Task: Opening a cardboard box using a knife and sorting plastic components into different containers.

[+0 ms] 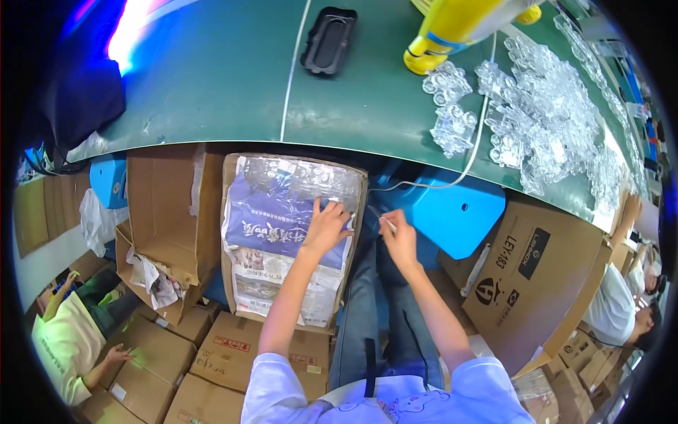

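An open cardboard box [227, 185] stands in front of me, left of my legs. Inside it, clear plastic pieces [305, 177] show at the far end, and a purple-and-white printed sheet [272, 215] covers the rest. My left hand [327, 225] lies on the sheet near the box's right side, fingers spread, fingertips by the clear pieces. Beyond the box's right edge, above my lap, my right hand [400, 240] is closed around a thin, light-coloured stick-like tool [388, 225]; its exact kind is too small to make out.
On the green table [205, 92] lie a black plastic tray [330, 41], a yellow bottle-like thing [452, 32] and a heap of clear plastic pieces [551, 106]. A blue stool [459, 212] sits below the table edge. Cartons [526, 275] flank me; another person [70, 346] is at left.
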Tool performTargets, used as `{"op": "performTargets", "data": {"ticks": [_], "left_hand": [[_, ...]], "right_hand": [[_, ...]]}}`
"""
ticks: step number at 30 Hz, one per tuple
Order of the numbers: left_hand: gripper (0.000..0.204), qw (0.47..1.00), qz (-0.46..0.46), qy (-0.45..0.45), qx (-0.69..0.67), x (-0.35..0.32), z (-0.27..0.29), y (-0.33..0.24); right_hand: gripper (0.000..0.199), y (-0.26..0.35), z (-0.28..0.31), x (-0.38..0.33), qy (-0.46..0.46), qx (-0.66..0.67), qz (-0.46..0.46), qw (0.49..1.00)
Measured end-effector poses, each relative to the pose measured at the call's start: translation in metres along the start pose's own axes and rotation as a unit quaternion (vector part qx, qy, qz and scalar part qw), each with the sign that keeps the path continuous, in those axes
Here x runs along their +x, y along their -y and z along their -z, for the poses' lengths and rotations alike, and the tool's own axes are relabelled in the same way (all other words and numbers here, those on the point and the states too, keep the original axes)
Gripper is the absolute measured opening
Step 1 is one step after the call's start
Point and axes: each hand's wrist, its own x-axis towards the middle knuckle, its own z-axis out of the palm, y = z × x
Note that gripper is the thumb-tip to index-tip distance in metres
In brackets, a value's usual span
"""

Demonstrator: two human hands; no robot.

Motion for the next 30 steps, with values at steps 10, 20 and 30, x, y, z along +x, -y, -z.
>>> {"op": "performTargets", "data": {"ticks": [10, 20, 30], "left_hand": [[0.01, 0.993, 0.058, -0.09, -0.041, -0.01, 0.006, -0.004], [0.032, 0.981, 0.18, -0.021, -0.064, -0.152, 0.035, -0.017], [0.035, 0.998, 0.067, 0.007, 0.006, -0.121, -0.059, -0.039]], "right_hand": [[0.01, -0.012, -0.035, 0.007, 0.069, -0.11, 0.07, 0.989], [0.01, -0.021, 0.062, -0.145, 0.08, 0.054, -0.153, 0.983], [0.012, -0.039, -0.016, -0.11, 0.076, 0.057, -0.061, 0.994]]}}
